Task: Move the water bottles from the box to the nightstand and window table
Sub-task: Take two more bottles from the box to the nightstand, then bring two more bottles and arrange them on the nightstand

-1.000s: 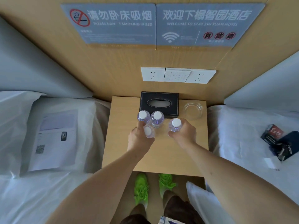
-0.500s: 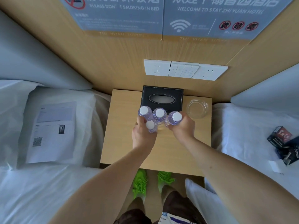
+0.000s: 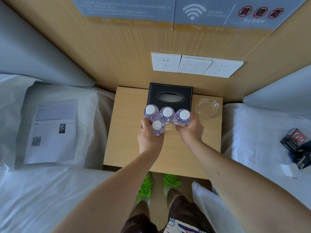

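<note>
On nightstand (image 3: 127, 148): both hands grip water bottles (image 3: 167, 113).

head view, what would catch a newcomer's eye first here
Four white-capped water bottles cluster mid-nightstand, just before a black tissue box. The left hand grips the nearest one, the right hand the rightmost. Bright green shoes show on the floor below.

The water bottles (image 3: 183, 121) are clear, glossy plastic with matt white caps (image 3: 167, 112). The worktop (image 3: 127, 148) is pale, smooth wood laminate. The tissue box (image 3: 170, 93) looks like black stitched leather. The ashtray (image 3: 207, 108) is clear glass; the bedding (image 3: 42, 190) is white cloth.
</note>
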Demonstrator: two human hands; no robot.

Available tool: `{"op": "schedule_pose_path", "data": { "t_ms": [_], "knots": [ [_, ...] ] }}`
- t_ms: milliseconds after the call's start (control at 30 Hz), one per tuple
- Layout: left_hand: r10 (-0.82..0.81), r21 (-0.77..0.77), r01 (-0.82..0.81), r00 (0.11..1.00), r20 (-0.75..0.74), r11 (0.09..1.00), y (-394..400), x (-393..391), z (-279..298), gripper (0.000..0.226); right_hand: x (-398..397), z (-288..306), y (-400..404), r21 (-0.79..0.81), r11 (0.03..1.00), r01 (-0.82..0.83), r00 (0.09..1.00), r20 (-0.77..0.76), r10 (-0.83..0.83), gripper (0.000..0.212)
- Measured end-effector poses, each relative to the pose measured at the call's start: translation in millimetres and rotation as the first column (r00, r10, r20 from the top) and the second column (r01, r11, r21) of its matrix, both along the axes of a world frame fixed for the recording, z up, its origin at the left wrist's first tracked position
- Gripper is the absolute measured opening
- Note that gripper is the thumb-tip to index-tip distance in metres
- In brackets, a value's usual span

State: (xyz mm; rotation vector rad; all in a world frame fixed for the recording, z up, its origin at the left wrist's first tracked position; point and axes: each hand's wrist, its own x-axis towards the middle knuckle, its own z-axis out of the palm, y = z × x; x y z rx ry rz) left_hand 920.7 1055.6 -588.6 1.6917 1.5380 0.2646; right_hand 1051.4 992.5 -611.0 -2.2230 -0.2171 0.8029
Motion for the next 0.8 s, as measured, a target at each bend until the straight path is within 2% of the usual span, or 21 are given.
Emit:
{"op": "schedule_pose_path", "data": {
  "t_ms": [233, 500, 633, 667, 800],
  "knots": [
    [-0.094, 0.01, 0.094, 0.995, -0.037, 0.995, 2.5, -11.0, 7.1, 0.057, -15.9, 3.7, -12.4, -0.187, 0.98, -0.066, 0.998, -0.018, 0.064, 0.062],
    [-0.199, 0.052, 0.204, 0.977, -0.082, 0.978, 6.4, -5.2, 47.5, 0.058, -19.0, 42.4, -14.8, -0.171, 0.978, -0.116, 0.993, -0.029, 0.113, 0.058],
    [-0.252, 0.103, 0.262, 0.962, -0.105, 0.959, 11.9, -4.9, 77.5, 0.057, -14.4, 77.7, -12.1, -0.126, 0.983, -0.135, 0.989, 0.048, 0.142, 0.037],
    [-0.262, 0.109, 0.273, 0.96, -0.099, 0.956, 14.2, -3.7, 86.4, 0.057, -13.2, 86.3, -11.7, -0.114, 0.984, -0.14, 0.987, 0.061, 0.147, 0.038],
    [-0.3, 0.144, 0.308, 0.951, -0.075, 0.941, 26.0, 6.1, 119.7, 0.056, -8.5, 122.6, -9.4, -0.098, 0.978, -0.182, 0.972, 0.133, 0.194, 0.07]
  ]
}}
